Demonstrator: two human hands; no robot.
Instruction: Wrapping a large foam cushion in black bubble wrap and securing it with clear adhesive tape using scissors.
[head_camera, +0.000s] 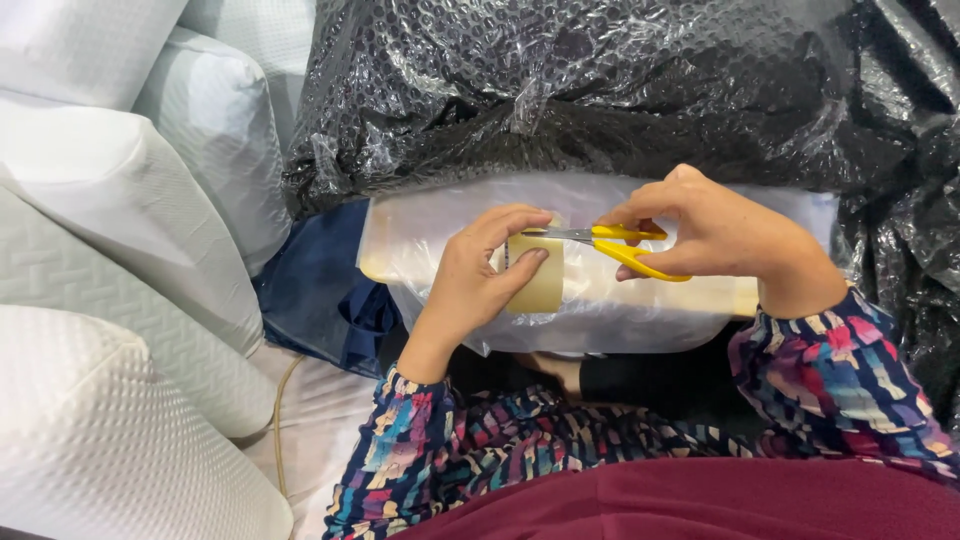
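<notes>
The person's right hand (722, 232) grips a pair of yellow-handled scissors (612, 245), wrist bent inward, the blades pointing left at a strip of tan packing tape (537, 283). The left hand (482, 270) reaches up from below with fingers curled, pinching the tape between thumb and fingertips. The tape lies on a flat package wrapped in clear plastic (600, 300), beneath a mound of black bubble wrap (600, 90). White quilted cushions (110, 250) are stacked to the left.

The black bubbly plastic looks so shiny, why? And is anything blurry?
Head view: light glares white off the black bubble wrap; the scissors and both hands, left hand and right hand, look sharp; nothing is noticeably blurred.
</notes>
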